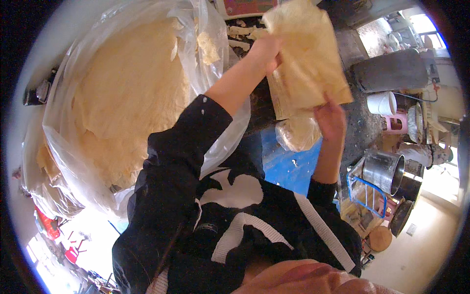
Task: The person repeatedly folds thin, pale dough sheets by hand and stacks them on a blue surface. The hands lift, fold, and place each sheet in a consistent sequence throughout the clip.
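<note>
My left hand (267,53) grips the left edge of a folded, pale yellow thin sheet (308,62), which looks like a flat dough or bean-curd skin. At its lower right edge is my right hand (330,115), fingers on the sheet and slightly blurred. More folded layers (281,99) show beneath it. Just below lies a clear plastic bag (298,135) with pale yellow contents. To the left of my arms, a large open plastic bag (235,128) surrounds a broad pile of similar thin sheets (132,95).
A red-and-white object (249,8) and pale scraps (242,31) lie beyond my left hand. A blue surface (286,165) is below the small bag. Off to the right stand a white bucket (382,103), a steel pot (383,172), a blue-framed cart (367,194) and a pink stool (397,122).
</note>
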Tool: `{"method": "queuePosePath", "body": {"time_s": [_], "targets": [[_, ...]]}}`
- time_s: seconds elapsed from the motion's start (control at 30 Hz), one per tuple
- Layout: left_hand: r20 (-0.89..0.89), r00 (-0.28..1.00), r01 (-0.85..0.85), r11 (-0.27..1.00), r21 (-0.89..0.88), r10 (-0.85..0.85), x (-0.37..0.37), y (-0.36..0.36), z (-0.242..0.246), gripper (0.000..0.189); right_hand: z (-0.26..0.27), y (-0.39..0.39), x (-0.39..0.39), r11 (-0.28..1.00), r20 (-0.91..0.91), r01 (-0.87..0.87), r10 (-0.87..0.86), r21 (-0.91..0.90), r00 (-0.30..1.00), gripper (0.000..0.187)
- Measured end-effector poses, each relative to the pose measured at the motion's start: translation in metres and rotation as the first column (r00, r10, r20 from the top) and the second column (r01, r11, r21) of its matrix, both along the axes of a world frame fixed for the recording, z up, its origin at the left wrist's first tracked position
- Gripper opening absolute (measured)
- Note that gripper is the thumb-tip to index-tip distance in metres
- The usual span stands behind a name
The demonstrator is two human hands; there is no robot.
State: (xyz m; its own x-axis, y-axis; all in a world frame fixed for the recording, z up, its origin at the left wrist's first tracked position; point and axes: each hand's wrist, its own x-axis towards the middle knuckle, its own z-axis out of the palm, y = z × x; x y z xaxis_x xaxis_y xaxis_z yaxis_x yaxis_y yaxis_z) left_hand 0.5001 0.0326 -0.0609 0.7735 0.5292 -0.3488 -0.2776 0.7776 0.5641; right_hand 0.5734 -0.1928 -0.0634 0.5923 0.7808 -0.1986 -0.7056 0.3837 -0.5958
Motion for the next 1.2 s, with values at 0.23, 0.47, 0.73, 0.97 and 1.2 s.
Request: {"method": "queuePosePath", "body": {"time_s": [0.23,0.47,0.73,0.97,1.2], "targets": [[-0.37,0.861,0.27,0.302,0.914,0.349,-0.018,-0.014,-0.066,0.054,-0.035,-0.009,-0.024,0.996,-0.078,0.063,-0.067,-0.058,0.995,0.038],[-0.431,0.842,0.533,-0.377,0.757,0.326,-0.025,-0.107,-0.048,0.082,-0.049,-0.031,0.007,0.75,0.429,0.635,-0.519,-0.187,0.74,0.034],[-0.366,0.93,0.326,-0.5,0.803,0.019,-0.07,-0.104,-0.03,0.058,-0.056,-0.052,0.021,0.489,0.884,0.827,0.468,-0.277,0.02,0.02],[-0.432,0.704,0.552,-0.05,0.833,0.563,-0.285,-0.001,-0.025,0.024,-0.039,-0.035,-0.016,0.545,0.928,0.838,0.298,0.028,-0.225,0.015],[-0.261,0.461,0.752,-0.217,0.622,0.848,-0.393,0.051,-0.054,0.026,0.0,0.034,-0.074,0.788,0.927,0.59,0.069,0.176,-0.368,0.015]]}}
